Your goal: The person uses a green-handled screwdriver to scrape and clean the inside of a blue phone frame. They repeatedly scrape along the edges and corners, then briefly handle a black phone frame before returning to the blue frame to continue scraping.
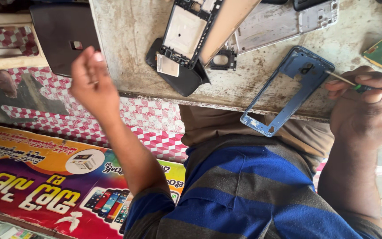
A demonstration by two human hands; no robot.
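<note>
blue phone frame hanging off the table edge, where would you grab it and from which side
Probably pinch the blue plastic phone frame at its lower short end, which overhangs the worn table's front edge, coming from the near side. That end is free above and below; the top end is taken up by the green-handled screwdriver in the right hand.

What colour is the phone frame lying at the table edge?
Blue; the phone frame shows in the head view, its only one.

Bare bench (138,26) left; phone frames (186,33) crowd the middle.
</note>
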